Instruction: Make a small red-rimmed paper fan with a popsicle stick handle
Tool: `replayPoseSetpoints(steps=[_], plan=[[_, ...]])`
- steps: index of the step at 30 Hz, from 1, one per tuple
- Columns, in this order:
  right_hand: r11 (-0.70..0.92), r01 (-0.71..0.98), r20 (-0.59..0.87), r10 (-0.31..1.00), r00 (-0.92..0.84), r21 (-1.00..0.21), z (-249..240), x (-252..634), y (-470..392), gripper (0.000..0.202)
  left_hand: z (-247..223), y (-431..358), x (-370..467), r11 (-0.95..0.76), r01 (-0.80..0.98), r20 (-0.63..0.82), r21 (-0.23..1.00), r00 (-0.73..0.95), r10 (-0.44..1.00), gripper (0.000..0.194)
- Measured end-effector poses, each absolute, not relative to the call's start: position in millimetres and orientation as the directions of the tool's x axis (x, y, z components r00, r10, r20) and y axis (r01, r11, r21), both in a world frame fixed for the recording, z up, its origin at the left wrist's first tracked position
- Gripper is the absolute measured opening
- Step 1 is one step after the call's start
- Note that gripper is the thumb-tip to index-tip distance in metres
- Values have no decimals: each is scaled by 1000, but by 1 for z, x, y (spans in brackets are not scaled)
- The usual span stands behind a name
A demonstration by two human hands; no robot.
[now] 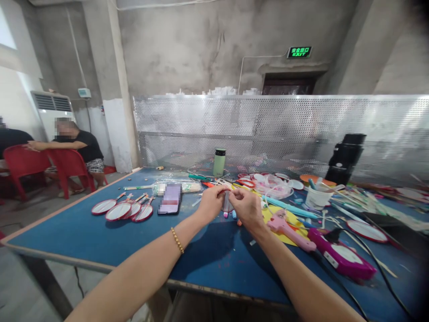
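Observation:
Both hands meet above the middle of the blue table (208, 259). My left hand (211, 203) pinches the upper edge of a small round hand fan (227, 204) with a sheer grey face. From the other side, my right hand (247, 206) grips the same fan with its fingers bent in. Much of its rim is hidden by my fingers. Several round white fans (118, 211) with red rims and thin handles lie overlapping to the left. Between them and my left hand rests a phone (170, 199). Small coloured marker ends (225, 215) show just below my hands.
A green bottle (219, 162) stands behind my hands. To the right are a pink glue gun (291, 229), a purple device (342, 252) with cables, a white cup of tools (317, 197) and a black flask (346, 156). A perforated metal screen (201, 120) borders the back; a seated person (83, 141) is far left.

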State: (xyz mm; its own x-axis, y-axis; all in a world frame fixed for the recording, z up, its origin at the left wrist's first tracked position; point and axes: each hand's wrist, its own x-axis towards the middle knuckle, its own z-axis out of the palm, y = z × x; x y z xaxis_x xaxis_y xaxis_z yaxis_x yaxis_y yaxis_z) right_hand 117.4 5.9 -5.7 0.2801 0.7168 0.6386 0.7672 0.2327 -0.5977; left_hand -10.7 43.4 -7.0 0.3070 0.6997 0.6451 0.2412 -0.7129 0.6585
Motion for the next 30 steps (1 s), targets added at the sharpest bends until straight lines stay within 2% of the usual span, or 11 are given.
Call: replayPoseSetpoints(steps=[11,17,22,28,30], plan=[[252,782,664,701,258,-570,-4,117,4,21,-7,46,-10,-701,227,633,676,307,711,32],[261,802,684,692,233,-537,8,126,-3,30,-10,43,-10,-700,260,568,665,434,700,34],[335,780,660,740,129,-529,10,130,0,30,-8,38,-9,-745,292,568,600,500,654,39],[357,774,654,750,97,-523,8,140,7,34,-6,37,-8,-721,314,541,617,496,679,37],[343,793,681,722,121,-504,11,146,11,34,0,36,-11,-715,270,564,645,463,683,34]])
